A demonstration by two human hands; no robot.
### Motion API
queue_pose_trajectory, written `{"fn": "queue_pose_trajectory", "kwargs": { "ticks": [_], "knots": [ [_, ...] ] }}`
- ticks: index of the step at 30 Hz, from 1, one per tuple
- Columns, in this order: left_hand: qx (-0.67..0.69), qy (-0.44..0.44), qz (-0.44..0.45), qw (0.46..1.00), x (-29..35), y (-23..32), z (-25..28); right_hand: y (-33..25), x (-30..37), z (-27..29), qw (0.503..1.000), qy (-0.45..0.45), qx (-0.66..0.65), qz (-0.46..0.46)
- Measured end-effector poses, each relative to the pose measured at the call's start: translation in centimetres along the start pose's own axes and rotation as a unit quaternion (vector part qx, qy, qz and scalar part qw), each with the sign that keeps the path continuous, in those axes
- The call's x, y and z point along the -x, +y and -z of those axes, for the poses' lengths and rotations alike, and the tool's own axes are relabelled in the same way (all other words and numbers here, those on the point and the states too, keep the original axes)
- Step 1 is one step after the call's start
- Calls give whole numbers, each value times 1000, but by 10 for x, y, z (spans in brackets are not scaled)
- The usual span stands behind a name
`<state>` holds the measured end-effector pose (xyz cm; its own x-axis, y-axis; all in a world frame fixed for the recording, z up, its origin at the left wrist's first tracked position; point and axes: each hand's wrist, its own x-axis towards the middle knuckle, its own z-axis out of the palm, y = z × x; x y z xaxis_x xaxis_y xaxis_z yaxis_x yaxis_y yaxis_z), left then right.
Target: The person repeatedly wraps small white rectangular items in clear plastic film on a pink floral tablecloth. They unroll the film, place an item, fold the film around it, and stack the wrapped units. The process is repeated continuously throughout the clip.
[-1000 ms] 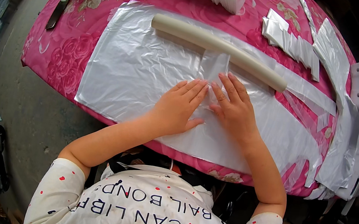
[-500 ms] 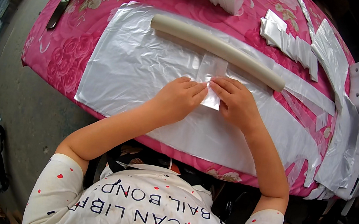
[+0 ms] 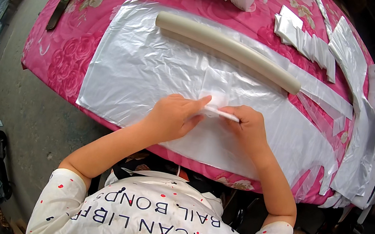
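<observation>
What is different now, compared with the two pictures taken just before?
A second ago both hands lay flat on the plastic sheet. Since then they drew toward the person, and the left hand and right hand now pinch a small folded clear bag between the fingertips, lifting its edge. The long cardboard tube, the white stacks and the pink floral cloth stayed where they were.

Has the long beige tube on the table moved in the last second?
No. The beige tube lies at the same slant across the clear plastic sheet, its far end level with the pink tablecloth.
</observation>
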<state>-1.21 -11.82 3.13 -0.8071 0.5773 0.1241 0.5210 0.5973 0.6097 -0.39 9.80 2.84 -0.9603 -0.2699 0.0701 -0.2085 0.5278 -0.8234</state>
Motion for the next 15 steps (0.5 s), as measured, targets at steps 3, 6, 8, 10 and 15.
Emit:
{"fn": "queue_pose_trajectory", "kwargs": {
  "ticks": [3, 6, 8, 10, 15],
  "knots": [
    [92, 21, 95, 991, -15, -3, -1, -13, -26, 10, 978, -51, -66, -192],
    [144, 27, 158, 976, -25, -6, 2, -22, -54, 21, 951, -150, -7, -271],
    [157, 15, 188, 969, -29, -5, 4, -18, -59, 21, 952, -158, 2, -261],
    [175, 4, 209, 962, -31, -4, 7, -15, -61, 24, 951, -173, 10, -255],
    [185, -2, 224, 957, -32, -6, 5, -4, -58, 29, 936, -171, -103, -290]
  ]
}}
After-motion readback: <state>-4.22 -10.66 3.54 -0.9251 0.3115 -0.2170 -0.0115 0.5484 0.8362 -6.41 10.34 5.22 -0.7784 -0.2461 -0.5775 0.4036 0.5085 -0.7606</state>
